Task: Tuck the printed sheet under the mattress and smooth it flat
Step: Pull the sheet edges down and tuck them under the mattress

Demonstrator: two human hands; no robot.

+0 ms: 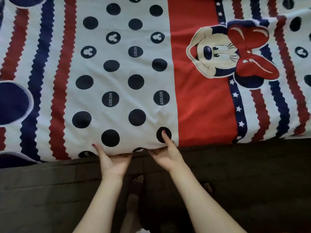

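Printed sheet (121, 73), soft cotton with dark dots, zigzag stripes and a cartoon mouse, spread over the mattress (235, 157); near edge pinched by left hand (111, 161) and right hand (168, 153), thumbs on top, fingers hidden underneath

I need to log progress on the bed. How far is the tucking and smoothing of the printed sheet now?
Done: the printed sheet lies spread and mostly flat on top. In hand: the left hand and right hand grip its near edge at the dotted white panel, thumbs on top, fingers hidden underneath. Left: the edge toward the right near the red stripe, the far-left edge, and light creases near the hands.
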